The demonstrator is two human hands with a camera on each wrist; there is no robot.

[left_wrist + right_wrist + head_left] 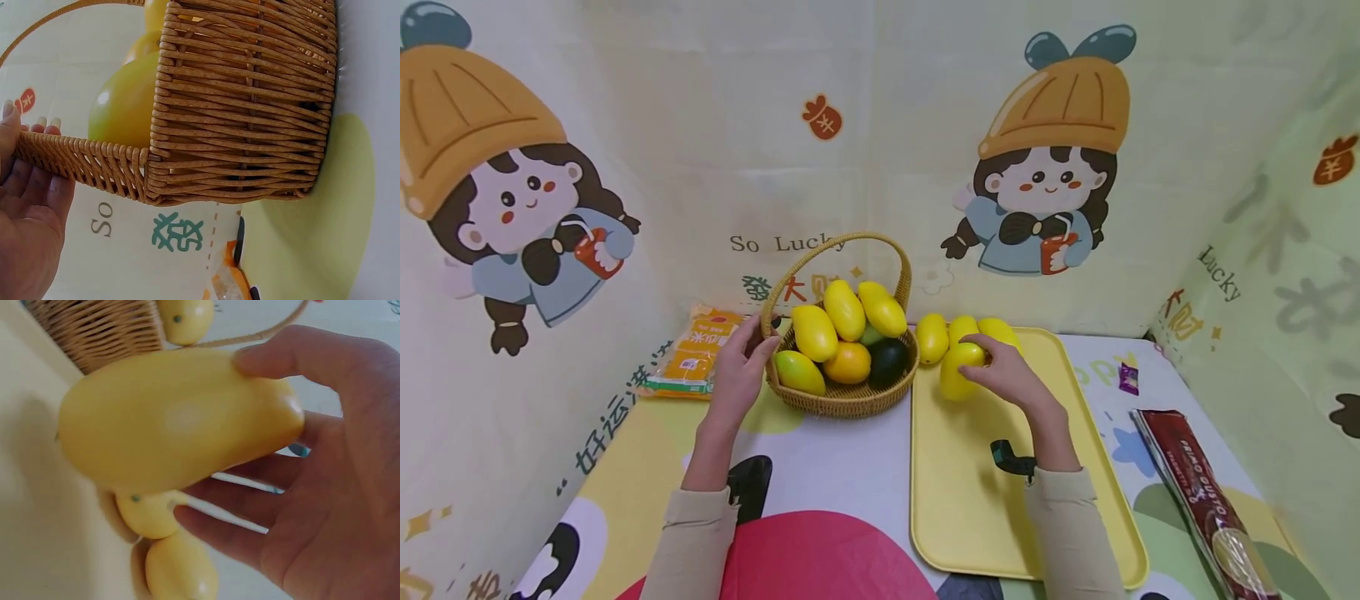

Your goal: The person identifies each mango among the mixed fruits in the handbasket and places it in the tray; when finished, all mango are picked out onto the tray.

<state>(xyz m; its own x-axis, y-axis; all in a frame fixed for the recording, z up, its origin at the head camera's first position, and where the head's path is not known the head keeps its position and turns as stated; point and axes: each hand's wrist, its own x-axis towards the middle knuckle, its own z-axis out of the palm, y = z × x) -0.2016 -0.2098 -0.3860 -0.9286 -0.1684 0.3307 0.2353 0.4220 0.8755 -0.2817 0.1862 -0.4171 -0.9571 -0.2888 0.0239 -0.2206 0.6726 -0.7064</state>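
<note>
A wicker basket (pixel 846 407) stands left of the yellow tray (pixel 958 500), piled with yellow mangoes (pixel 814 333), an orange fruit (pixel 847 363), a dark avocado (pixel 887 363) and a greenish mango (pixel 800 372). My left hand (pixel 739 371) grips the lower left side of its handle (pixel 81 159), thumb on one side and fingers on the other. Over the tray's back left part, my right hand (pixel 1011 375) holds another yellow mango (pixel 175 419) by one end, between thumb and fingers. Behind it, several yellow mangoes (pixel 932 337) lie along the tray's back edge.
An orange food packet (pixel 696 354) lies left of the basket, behind my left hand. Right of the tray are a long red spaghetti pack (pixel 1202 500) and a small purple wrapped sweet (pixel 1128 378). A patterned cloth wall (pixel 880 167) rises behind the table.
</note>
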